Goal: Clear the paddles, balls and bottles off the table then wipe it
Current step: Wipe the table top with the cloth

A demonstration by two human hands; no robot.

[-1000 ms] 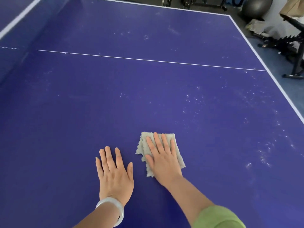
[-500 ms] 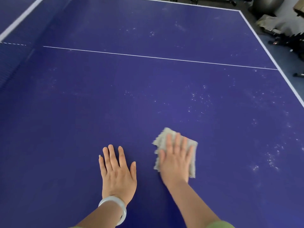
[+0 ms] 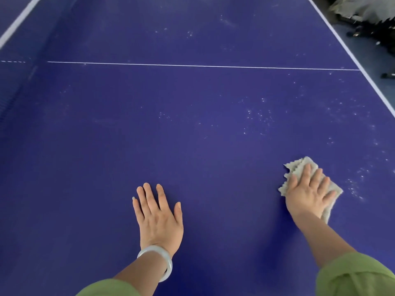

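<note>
The blue ping-pong table fills the view, with no paddles, balls or bottles on it. My right hand presses flat, fingers straight, on a folded grey cloth at the right of the table. My left hand, with a pale bangle on the wrist, rests flat on the bare surface near the front middle. White dust specks lie beyond and to the right of the cloth.
A thin white centre line crosses the table. The table's white right edge borders the floor, where dark gym equipment stands. The net shows at the far left.
My right hand has slid the cloth to the right, well away from my left hand. My left hand stays flat in place. The view has tipped down.
</note>
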